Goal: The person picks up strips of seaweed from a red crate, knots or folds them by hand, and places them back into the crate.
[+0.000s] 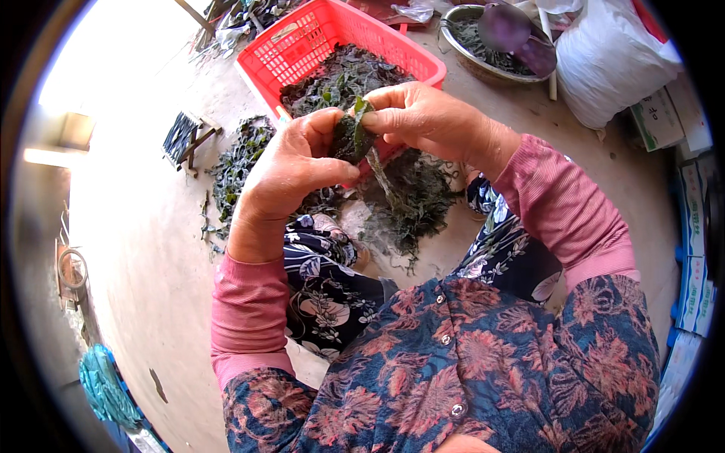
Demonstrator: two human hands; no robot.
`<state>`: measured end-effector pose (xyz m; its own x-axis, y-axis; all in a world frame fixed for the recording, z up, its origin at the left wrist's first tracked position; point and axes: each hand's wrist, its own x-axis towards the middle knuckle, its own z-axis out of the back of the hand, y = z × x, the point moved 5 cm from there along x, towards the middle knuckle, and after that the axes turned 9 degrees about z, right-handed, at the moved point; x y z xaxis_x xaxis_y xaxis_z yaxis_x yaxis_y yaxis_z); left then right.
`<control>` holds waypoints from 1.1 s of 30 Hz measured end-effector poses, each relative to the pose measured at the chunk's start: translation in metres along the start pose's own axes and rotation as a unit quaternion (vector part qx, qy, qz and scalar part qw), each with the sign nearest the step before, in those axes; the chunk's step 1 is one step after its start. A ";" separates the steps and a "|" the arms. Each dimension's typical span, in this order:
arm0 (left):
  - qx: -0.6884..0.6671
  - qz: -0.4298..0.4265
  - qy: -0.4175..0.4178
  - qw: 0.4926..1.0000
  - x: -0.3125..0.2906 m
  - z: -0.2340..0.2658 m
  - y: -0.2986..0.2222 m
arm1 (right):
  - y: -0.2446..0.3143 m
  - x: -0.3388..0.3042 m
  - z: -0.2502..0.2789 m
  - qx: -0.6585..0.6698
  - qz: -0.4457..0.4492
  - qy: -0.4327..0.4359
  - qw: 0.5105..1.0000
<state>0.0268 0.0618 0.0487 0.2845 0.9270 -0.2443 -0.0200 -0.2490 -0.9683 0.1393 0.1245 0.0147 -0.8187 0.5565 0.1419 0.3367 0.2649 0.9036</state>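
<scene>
Between my two hands, in front of the red basket, is a dark green piece of seaweed (350, 140) with a pale stem hanging down from it. My left hand (283, 166) grips its left side, thumb below and fingers above. On the other side, my right hand (438, 121) pinches the top edge between thumb and fingers. Just beyond stands the red plastic basket (411, 53), which holds a heap of seaweed (343, 72). Loose seaweed (415, 200) lies on the floor below my hands, and another pile (238, 162) spreads to the left of the basket.
A small folding stool (187, 140) stands at the left. At the back right are a metal basin (462, 13) of seaweed and a white sack (612, 64). Stacked boxes (691, 287) line the right edge. A teal bundle (108, 385) lies at the lower left.
</scene>
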 end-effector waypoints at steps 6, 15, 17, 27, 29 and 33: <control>0.158 -0.075 -0.126 0.977 0.010 0.022 0.001 | -0.009 0.007 0.001 0.051 -0.031 0.001 0.998; 0.163 -0.077 -0.380 0.907 -0.006 0.030 -0.004 | 0.009 0.013 -0.006 -0.140 0.025 -0.031 0.989; -0.049 0.017 -0.285 0.957 -0.003 0.032 0.014 | 0.010 0.017 -0.008 -0.170 0.073 -0.012 0.983; -0.148 -0.005 -0.170 0.974 0.000 0.017 0.018 | -0.010 0.009 0.003 -0.146 -0.023 -0.021 0.989; -0.127 -0.002 -0.153 0.980 0.001 0.013 0.018 | -0.019 0.007 0.004 -0.094 -0.028 -0.029 0.995; -0.138 0.015 -0.156 0.978 0.003 0.023 0.029 | -0.028 0.008 -0.002 -0.026 -0.034 -0.040 0.998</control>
<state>0.0052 0.0634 0.0185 -0.0187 0.9477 -0.3186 0.2476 -0.3043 -0.9198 0.1224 0.1198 -0.0089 -0.7981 0.6006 0.0481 0.2551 0.2646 0.9300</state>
